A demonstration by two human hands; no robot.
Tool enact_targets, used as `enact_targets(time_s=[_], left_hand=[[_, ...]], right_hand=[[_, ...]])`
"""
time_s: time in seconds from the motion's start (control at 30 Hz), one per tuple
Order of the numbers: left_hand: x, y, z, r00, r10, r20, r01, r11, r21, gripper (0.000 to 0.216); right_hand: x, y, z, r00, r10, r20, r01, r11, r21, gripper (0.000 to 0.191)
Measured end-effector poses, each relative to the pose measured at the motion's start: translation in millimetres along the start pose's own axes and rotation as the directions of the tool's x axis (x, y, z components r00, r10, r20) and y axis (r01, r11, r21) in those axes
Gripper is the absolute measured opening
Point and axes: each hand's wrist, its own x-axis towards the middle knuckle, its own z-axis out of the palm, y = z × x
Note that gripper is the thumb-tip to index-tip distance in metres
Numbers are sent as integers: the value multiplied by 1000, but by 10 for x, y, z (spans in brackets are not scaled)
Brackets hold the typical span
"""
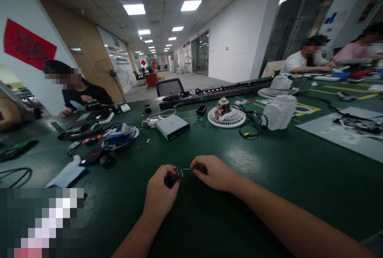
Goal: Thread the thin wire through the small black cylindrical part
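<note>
Above the near middle of the table, my left hand is closed around a small black cylindrical part with a shiny round end. That end faces right, toward my other hand. My right hand pinches a thin screwdriver-like tool, whose light metal shaft points left. The shaft's tip is at or very near the round end of the black part; contact is too small to tell. My right fingers mostly hide the tool's handle.
Beyond my hands lie an optical disc drive, a white round fan grille with an exposed motor, and a white plastic housing. Tools and cloth clutter the left. A person sits there; others sit far right.
</note>
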Motion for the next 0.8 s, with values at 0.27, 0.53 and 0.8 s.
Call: enact_targets(time_s=[0.27, 0.53, 0.8], left_hand=[[-14, 8, -6, 997, 41, 61, -38, 998, -55, 15], [-21, -27, 21, 997, 42, 58, -39, 998, -48, 15], [-40, -28, 40, 997, 32, 74, -29, 999, -42, 14]], right_hand=[[-1, 0, -2, 996, -80, 45, 85, 991, -103, 17], [-11, -30, -19, 990, -93, 102, 100, 993, -65, 17], [-6, -27, -26, 996, -56, 66, 63, 990, -124, 17]])
